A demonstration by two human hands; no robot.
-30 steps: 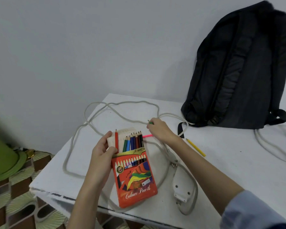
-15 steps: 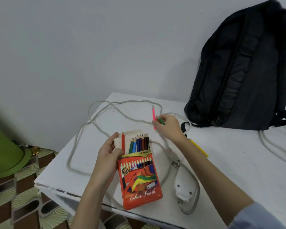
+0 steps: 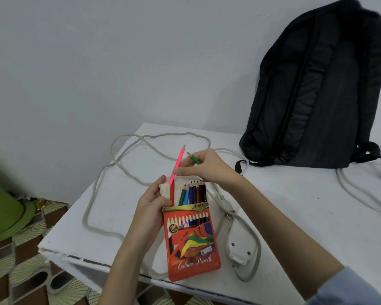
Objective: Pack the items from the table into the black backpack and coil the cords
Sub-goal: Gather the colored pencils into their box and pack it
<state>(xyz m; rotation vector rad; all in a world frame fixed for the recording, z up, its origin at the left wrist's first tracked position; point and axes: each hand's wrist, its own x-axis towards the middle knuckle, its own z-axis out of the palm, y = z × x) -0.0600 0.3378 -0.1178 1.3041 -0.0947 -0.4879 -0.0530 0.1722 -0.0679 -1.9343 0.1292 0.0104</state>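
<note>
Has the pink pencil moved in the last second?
Yes. The right hand lifted the pink pencil off the table toward the pencil box.

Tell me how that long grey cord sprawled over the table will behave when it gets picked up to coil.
The grey cord lies in loose, wandering loops, so it will probably sag and flop rather than hold a shape. Its plug and the white block at its end look heavier and may drag or swing. A loop hangs past the table edge and could slip off.

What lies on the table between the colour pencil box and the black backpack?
In the head view, the right hand with a pink pencil and a green pencil, and grey cord, lie between the pencil box and the backpack.
</note>
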